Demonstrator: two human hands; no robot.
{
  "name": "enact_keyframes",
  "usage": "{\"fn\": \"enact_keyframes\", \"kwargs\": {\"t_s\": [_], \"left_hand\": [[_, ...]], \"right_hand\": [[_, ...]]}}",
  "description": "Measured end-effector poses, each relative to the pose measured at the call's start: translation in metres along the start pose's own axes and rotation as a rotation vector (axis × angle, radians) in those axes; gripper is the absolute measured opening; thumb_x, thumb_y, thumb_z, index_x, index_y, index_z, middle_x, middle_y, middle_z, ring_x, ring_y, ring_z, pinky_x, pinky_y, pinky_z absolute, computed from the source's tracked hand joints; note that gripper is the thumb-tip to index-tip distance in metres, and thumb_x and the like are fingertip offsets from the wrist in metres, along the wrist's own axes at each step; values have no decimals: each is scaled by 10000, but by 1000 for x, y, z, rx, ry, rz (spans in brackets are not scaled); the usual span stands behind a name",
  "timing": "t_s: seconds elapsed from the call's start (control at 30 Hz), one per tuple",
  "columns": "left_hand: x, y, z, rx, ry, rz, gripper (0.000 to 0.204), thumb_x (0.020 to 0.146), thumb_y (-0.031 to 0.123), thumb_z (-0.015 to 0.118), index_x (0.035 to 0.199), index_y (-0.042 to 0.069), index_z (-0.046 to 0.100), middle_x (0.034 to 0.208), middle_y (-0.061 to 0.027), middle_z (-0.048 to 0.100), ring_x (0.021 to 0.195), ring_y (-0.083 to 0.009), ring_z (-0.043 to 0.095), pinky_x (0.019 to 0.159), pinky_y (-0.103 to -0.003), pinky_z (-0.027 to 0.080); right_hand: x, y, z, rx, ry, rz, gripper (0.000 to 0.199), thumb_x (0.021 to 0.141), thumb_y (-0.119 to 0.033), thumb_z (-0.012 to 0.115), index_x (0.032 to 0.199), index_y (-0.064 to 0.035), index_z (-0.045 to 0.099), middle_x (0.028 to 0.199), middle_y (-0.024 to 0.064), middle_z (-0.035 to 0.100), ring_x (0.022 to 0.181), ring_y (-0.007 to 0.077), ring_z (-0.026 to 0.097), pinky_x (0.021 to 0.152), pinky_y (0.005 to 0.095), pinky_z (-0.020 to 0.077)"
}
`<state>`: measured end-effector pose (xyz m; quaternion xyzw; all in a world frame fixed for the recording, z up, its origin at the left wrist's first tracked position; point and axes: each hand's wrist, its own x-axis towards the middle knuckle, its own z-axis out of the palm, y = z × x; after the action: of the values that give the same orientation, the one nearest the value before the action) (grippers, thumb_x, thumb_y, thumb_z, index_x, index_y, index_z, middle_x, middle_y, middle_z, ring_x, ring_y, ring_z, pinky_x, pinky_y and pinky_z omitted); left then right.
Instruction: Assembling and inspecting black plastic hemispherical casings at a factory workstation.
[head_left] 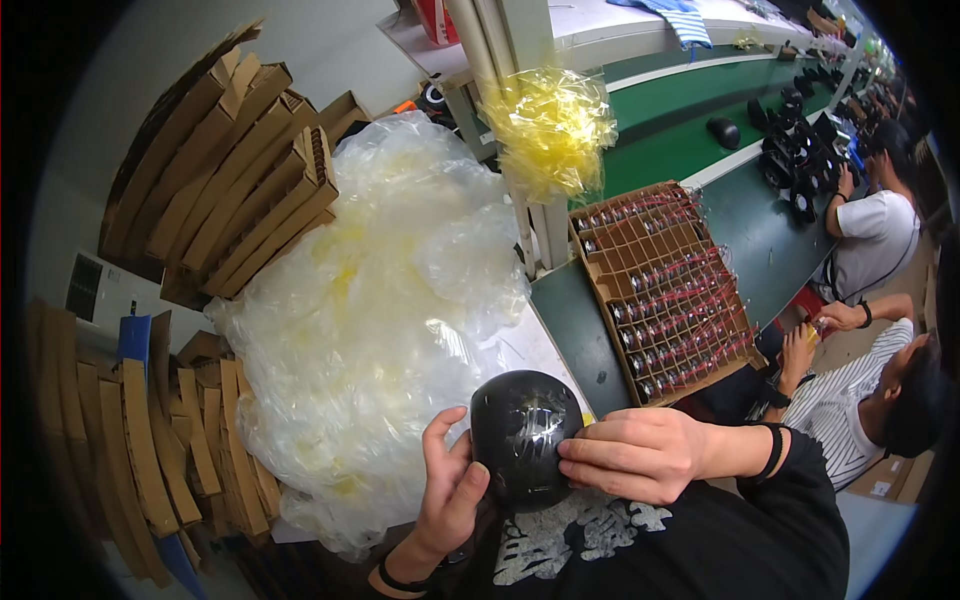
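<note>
— What do we have in our hands?

— A glossy black dome-shaped shell (522,438), wrapped in clear film, held close to our chest above the near edge of the table (580,330). Our left hand (450,495) cups its left side with the thumb up along the rim; our right hand (640,455) presses its fingertips against the right side. Both hands are clamped on it.

— And around it?

— A big heap of clear plastic bags (380,310) just to the left, stacked cardboard dividers (240,180) beyond, and a partitioned cardboard box (665,285) of small red-wired parts on the table to the right. Two other people (870,380) sit farther along.
</note>
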<state>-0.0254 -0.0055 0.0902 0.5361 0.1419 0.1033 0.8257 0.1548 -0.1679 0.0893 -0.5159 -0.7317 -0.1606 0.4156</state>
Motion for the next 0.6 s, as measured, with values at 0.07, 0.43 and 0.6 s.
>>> {"fn": "enact_keyframes", "kwargs": {"t_s": [0.07,0.43,0.6], "left_hand": [[0,1,0,-36,17,-39,605,955,141,458,1383,35,45,1300,-216,414,1161,-218,440,1011,-356,335],[-3,2,1,-128,-4,-219,622,975,188,422,1429,90,9,1419,-213,310,1299,-285,350,1079,-419,272],[-4,0,2,-174,17,-269,608,977,170,411,1430,94,13,1432,-203,293,1312,-273,331,1085,-412,263]], "right_hand": [[2,-3,-2,-20,-21,2,271,677,-88,625,901,61,655,965,156,623,796,213,621,662,266,507],[12,-13,-5,-167,-234,29,318,626,-119,582,879,61,650,878,131,611,768,187,584,557,235,438],[12,-19,-2,-276,-316,-17,269,625,-137,577,796,63,633,798,105,583,677,163,535,505,227,394]]}}
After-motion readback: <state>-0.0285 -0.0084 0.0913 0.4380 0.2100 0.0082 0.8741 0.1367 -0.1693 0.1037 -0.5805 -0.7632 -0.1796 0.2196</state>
